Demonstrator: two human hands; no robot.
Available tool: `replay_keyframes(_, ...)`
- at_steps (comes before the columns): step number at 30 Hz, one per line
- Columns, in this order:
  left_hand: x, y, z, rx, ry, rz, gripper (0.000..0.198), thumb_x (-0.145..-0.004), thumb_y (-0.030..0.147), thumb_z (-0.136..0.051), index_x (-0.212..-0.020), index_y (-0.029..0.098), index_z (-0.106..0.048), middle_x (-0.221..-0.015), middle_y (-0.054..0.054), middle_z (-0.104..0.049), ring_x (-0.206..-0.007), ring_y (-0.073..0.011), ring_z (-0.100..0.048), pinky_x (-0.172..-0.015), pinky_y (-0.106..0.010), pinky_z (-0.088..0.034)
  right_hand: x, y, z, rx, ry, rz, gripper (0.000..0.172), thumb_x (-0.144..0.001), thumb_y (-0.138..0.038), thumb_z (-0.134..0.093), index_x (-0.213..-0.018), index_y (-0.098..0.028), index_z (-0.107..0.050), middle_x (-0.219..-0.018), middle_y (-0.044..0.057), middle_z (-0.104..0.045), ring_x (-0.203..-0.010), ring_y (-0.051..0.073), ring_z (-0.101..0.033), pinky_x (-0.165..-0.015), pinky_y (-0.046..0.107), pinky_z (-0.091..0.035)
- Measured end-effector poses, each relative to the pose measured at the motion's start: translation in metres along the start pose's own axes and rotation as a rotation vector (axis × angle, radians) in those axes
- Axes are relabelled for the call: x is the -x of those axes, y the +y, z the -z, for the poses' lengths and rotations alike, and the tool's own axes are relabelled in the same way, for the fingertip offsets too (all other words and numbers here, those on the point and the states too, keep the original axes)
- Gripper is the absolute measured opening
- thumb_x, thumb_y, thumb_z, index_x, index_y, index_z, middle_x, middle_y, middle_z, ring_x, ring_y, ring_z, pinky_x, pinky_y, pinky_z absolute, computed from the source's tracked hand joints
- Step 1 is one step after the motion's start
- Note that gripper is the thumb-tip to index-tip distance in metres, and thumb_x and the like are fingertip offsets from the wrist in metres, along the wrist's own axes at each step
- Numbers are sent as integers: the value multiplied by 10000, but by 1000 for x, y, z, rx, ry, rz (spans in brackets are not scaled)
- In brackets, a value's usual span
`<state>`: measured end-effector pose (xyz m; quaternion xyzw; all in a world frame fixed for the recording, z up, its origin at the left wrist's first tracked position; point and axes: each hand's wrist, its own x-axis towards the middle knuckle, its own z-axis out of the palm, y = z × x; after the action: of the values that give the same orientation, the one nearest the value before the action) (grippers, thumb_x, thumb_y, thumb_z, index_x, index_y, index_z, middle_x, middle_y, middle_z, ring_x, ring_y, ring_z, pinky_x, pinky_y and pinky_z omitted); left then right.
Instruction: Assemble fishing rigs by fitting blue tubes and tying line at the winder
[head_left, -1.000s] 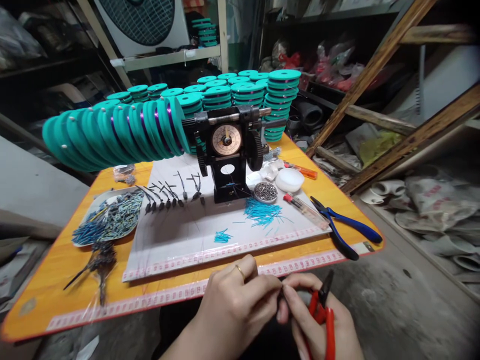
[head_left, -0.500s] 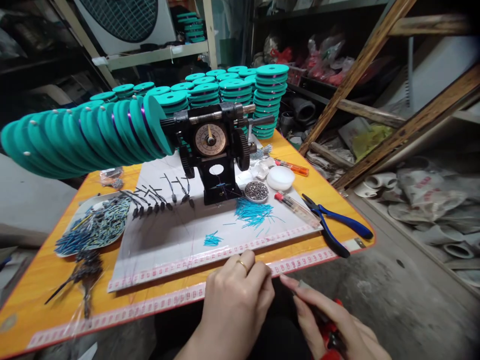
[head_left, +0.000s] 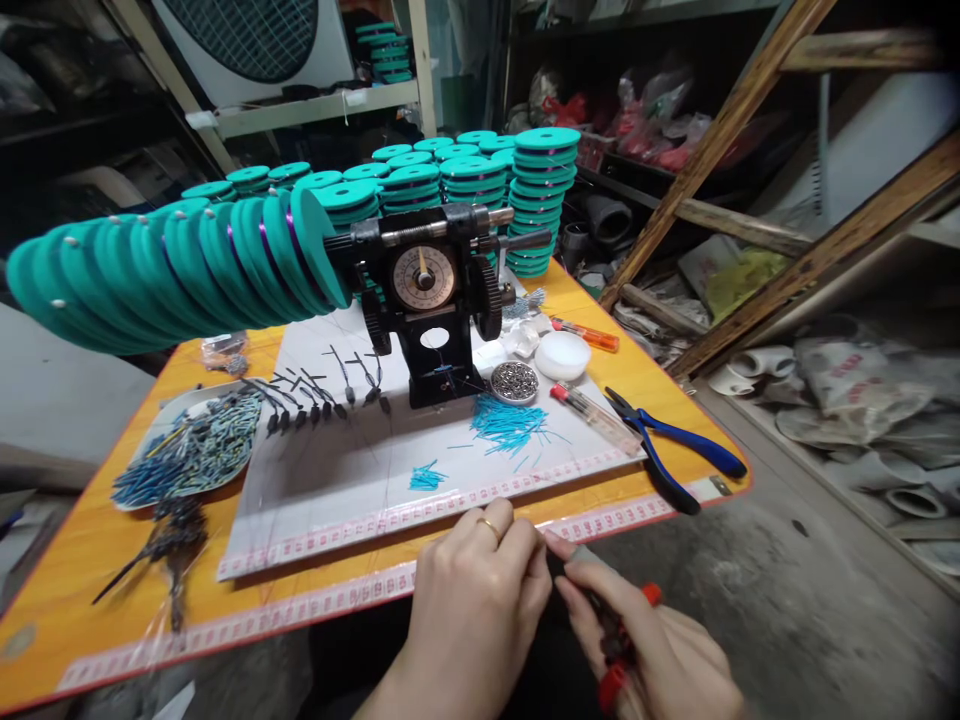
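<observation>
My left hand (head_left: 476, 605), a ring on one finger, is closed in front of the table's near edge. Whatever its curled fingertips grip is hidden behind the knuckles. Close on its right, my right hand (head_left: 652, 630) wraps round a pair of red-handled pliers (head_left: 613, 686), whose jaws are mostly covered by the fingers. The right thumb and forefinger come up against the left fingertips. Beyond the hands, a white board (head_left: 322, 500) carries a small heap of blue tubes (head_left: 427, 476), a larger heap of blue tubes (head_left: 508, 425) and a dish of small metal parts (head_left: 514, 381).
A black winder with a dial (head_left: 424, 279) bears a row of green spools (head_left: 180, 270); stacked spools (head_left: 544, 200) stand behind. Blue-handled pliers (head_left: 667, 450) lie at the right edge. A tray of small parts (head_left: 191, 450) sits left. A wooden ladder (head_left: 720, 170) leans at right.
My right hand has shifted left with the red-handled pliers, closing the gap to my left fingertips. The left hand stays nearly in place.
</observation>
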<state>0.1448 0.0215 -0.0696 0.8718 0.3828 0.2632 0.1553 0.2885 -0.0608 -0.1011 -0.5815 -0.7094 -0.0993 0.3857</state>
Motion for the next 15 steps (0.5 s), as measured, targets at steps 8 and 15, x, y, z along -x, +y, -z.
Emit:
replay_keyframes(8,18,-20,26,-92,41,-77,103,-890,144,-553,-929,210,-620,-814,-11,-589,-723,-165,-568,-607,-280,-413,-23,1,19,275,-242,408,285,-972,-114,-435,-994,-31,-707,-756,118,-732,-418,104,-564,-410,272,-382)
replay_keyframes(15,36,-33,35,-35,78,-65,130,-877,101,-555,-943,197,-611,-786,-9,-570,-691,-137,-563,-609,-251,-425,-30,-6,22,399,-285,551,454,-863,31,-299,-931,-129,-719,-631,90,-707,-357,123,-508,-373,253,-365)
